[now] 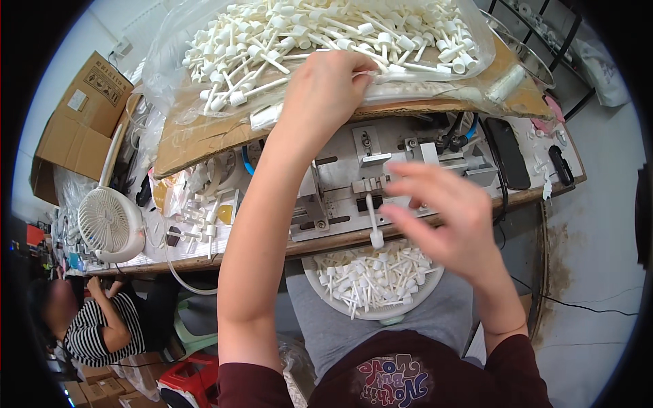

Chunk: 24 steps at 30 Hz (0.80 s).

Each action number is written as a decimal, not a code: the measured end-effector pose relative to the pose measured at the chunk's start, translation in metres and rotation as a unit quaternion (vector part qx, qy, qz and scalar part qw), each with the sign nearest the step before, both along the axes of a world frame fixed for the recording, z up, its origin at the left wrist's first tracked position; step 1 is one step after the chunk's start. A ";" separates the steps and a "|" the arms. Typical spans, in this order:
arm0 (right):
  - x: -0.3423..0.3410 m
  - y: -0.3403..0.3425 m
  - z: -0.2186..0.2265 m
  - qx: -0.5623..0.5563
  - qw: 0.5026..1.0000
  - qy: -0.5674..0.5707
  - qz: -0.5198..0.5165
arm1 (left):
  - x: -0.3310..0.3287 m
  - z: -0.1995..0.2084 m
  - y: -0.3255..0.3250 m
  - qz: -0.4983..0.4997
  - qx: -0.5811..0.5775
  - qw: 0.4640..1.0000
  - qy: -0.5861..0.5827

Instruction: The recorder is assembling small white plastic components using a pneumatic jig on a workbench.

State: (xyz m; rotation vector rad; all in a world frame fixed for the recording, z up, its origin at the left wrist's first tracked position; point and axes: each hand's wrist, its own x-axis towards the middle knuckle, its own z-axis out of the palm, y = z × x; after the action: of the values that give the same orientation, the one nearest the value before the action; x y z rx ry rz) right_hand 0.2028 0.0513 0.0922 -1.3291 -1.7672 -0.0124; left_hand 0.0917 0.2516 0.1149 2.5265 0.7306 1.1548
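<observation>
Over the counter [435, 221], my left hand [326, 88] reaches up into the bagged pile of white pumps [326, 34], fingers closed on one stem, while my right hand [449, 217] hangs open and blurred just past a pump [373, 221] dropping toward the bowl [373, 314] on my lap. Risk as I judge it: that pump bouncing off the rim, or my left forearm dragging the loose bag off its tilted cardboard [204, 136]. Press jig [381, 173], phone [507, 153], fan [109, 224] crowd the counter; a seated person [95, 319] works lower left.
</observation>
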 end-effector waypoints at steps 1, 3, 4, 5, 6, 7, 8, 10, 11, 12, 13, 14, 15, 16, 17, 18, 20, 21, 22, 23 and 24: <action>0.008 0.006 0.008 0.013 0.999 0.022 -0.019 | 0.000 0.002 -0.003 0.003 -0.014 1.000 -0.013; 0.023 0.027 0.026 0.037 0.995 0.094 -0.028 | -0.013 0.014 -0.020 0.013 -0.041 0.999 -0.034; 0.032 0.042 0.032 0.046 0.994 0.079 -0.066 | -0.019 0.018 -0.027 0.011 -0.038 0.998 -0.044; 0.040 0.060 0.036 0.056 0.991 0.067 -0.098 | -0.027 0.020 -0.034 0.020 -0.037 0.998 -0.053; 0.050 0.079 0.041 0.053 0.993 0.041 -0.102 | -0.031 0.021 -0.040 0.023 -0.036 0.997 -0.065; 0.061 0.100 0.046 0.051 0.993 0.015 -0.105 | -0.035 0.022 -0.046 0.027 -0.034 0.996 -0.077; 0.078 0.123 0.046 0.047 0.991 -0.034 -0.124 | -0.034 0.024 -0.051 0.021 -0.041 0.992 -0.114; 0.090 0.157 0.045 -0.036 0.982 -0.088 -0.163 | -0.040 0.016 -0.057 0.033 -0.063 0.991 -0.109; 0.084 0.168 0.049 -0.113 0.971 -0.100 -0.187 | -0.042 0.013 -0.060 0.039 -0.076 0.990 -0.109; 0.079 0.178 0.053 -0.190 0.953 -0.111 -0.211 | -0.045 0.011 -0.065 0.037 -0.113 0.986 -0.120; 0.076 0.188 0.055 -0.207 0.948 -0.118 -0.211 | -0.047 0.010 -0.071 0.032 -0.132 0.981 -0.140; 0.072 0.198 0.054 -0.226 0.943 -0.124 -0.209 | -0.051 0.010 -0.079 0.029 -0.153 0.975 -0.158; 0.071 0.206 0.053 -0.245 0.938 -0.131 -0.207 | -0.056 0.010 -0.086 0.026 -0.173 0.969 -0.176; 0.075 0.210 0.047 -0.213 0.952 -0.134 -0.173 | -0.061 0.013 -0.096 0.000 -0.195 0.969 -0.151; 0.075 0.213 0.048 -0.227 0.949 -0.141 -0.166 | -0.064 0.011 -0.102 -0.018 -0.195 0.970 -0.146; 0.075 0.216 0.048 -0.240 0.946 -0.148 -0.159 | -0.066 0.007 -0.108 -0.032 -0.204 0.968 -0.143; 0.077 0.221 0.051 -0.245 0.946 -0.164 -0.134 | -0.070 -0.004 -0.117 -0.049 -0.214 0.966 -0.138; 0.081 0.221 0.052 -0.237 0.948 -0.174 -0.118 | -0.072 -0.008 -0.121 -0.049 -0.203 0.970 -0.125; 0.082 0.221 0.054 -0.229 0.950 -0.185 -0.100 | -0.074 -0.013 -0.126 -0.049 -0.194 0.973 -0.114; 0.085 0.220 0.058 -0.276 0.937 -0.195 -0.088 | -0.076 -0.017 -0.130 -0.049 -0.185 0.976 -0.104; 0.090 0.220 0.063 -0.322 0.921 -0.204 -0.077 | -0.076 -0.020 -0.135 -0.040 -0.162 0.982 -0.087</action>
State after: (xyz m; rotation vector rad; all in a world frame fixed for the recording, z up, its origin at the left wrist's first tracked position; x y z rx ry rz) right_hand 0.2925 0.2710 0.1557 -2.0567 -2.1058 0.2411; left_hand 0.0153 0.1171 0.0953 2.1383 0.6995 1.1121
